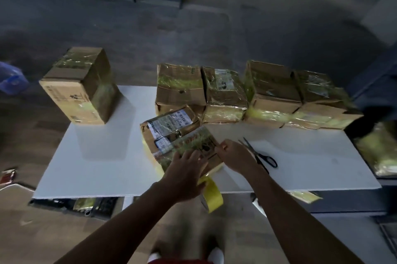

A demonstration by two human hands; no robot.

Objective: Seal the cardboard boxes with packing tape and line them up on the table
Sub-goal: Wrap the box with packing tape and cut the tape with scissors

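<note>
Up front on the white table point(107, 167), left hand point(187, 169) presses flat-fingered on the labelled cardboard box point(171, 134), right hand point(234, 156) pinches its right edge (maybe a tape end, too blurry). Yellow tape roll point(211, 195) below, scissors point(261, 156) alongside.

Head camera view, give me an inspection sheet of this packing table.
Surface: white table, carrying boxes and tools.
Job's things: near box under the hands; row of taped boxes along the back; lone box far left; yellow tape roll at the front edge.
Clutter: scissors right of the near box.
Grippers: left hand flat on the near box; right hand pinching at its right edge.
Cables: nothing seen.
Surroundings: dim floor; blue object at left.
</note>
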